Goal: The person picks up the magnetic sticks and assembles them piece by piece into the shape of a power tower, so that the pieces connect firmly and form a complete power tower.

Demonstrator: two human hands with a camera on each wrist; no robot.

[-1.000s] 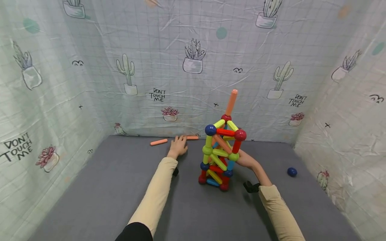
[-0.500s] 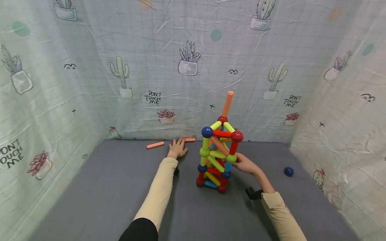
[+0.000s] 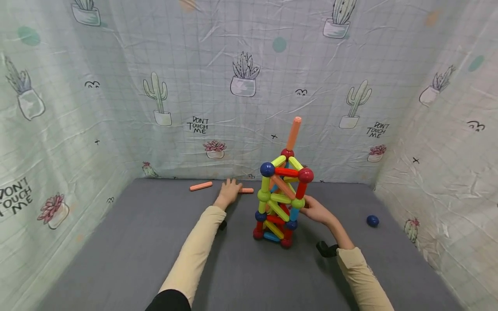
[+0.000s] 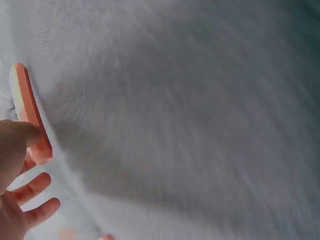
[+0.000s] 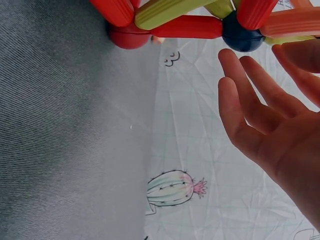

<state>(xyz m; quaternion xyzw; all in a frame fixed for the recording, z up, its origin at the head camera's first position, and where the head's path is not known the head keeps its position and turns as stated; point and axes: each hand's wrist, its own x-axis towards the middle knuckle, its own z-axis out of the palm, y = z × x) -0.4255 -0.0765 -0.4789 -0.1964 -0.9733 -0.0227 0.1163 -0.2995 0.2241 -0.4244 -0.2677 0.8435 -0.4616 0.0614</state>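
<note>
In the head view, a tower of coloured magnetic rods and balls (image 3: 280, 198) stands upright on the grey table, one orange rod (image 3: 294, 134) rising from its top. My left hand (image 3: 229, 191) is at the back of the table, thumb and forefinger pinching an orange magnetic rod (image 4: 32, 107), the other fingers spread apart. At the tower's right side, my right hand (image 3: 317, 210) holds the frame between thumb and forefinger near a lime ball (image 3: 298, 204). Its remaining fingers (image 5: 250, 107) stay extended beneath a dark blue ball (image 5: 242, 34); their exact contact is partly hidden.
A second orange rod (image 3: 201, 186) lies on the table left of my left hand. Off to the right rests a loose blue ball (image 3: 372, 221). A cactus-printed cloth (image 3: 186, 86) encloses the back and sides of the grey table (image 3: 148, 242).
My left hand has drawn its orange rod slightly toward me, away from the back cloth, and its fingers have closed from a spread pose. The right hand and tower stay put.
</note>
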